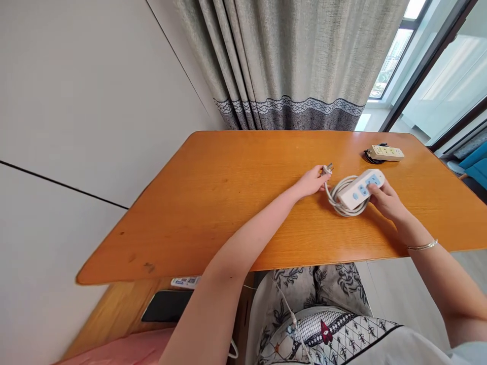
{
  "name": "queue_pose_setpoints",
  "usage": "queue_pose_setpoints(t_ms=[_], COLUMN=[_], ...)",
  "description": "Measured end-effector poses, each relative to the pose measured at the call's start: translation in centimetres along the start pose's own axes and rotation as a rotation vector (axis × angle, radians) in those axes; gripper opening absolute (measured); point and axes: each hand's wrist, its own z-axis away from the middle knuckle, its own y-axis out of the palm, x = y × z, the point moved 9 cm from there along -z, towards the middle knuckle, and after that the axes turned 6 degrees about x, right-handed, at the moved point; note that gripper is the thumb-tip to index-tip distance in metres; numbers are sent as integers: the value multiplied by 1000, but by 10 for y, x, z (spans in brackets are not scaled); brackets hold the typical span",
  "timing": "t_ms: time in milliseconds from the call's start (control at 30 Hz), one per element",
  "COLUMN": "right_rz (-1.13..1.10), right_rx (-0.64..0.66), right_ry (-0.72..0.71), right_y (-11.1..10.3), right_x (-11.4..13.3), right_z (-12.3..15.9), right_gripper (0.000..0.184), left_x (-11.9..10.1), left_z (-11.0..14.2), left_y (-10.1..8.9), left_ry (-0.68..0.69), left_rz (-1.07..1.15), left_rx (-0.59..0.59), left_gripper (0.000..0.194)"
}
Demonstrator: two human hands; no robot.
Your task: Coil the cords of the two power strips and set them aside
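Observation:
A white power strip (pixel 354 195) with pale blue sockets is gripped at its right end by my right hand (pixel 386 198), thumb on top. Its white cord (pixel 344 209) is coiled in loops around and under the strip. The cord's plug (pixel 326 169) is pinched between the fingers of my left hand (pixel 312 181), with its metal prongs pointing up and to the right. Both hands are over the right half of the wooden table (pixel 228 203), and the strip is tilted toward me.
A cream power strip (pixel 386 153) with a black cord lies at the table's back right. Below the table's left front lie a dark flat object (pixel 167 305) and a white printed item (pixel 185 282). A grey curtain (pixel 297 56) hangs behind the table, and a white wall (pixel 76 101) borders its left.

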Motion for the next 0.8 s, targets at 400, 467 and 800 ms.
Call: queue_pose_setpoints(t_ms=[400,467,800], right_rz=[140,135,82], right_rx=[357,367,353], right_ry=[-92,-65,-6], right_y=[105,107,108], right_x=[8,5,-2], right_z=[-14,-12,-3], right_gripper=[56,58,61], left_x=[13,9,15], left_z=[69,73,70], left_y=[-46,-42,-37], left_ry=[228,257,246], left_rz=[-140,-144,-28], left_rx=[-186,-156,-57], left_gripper=[51,47,49])
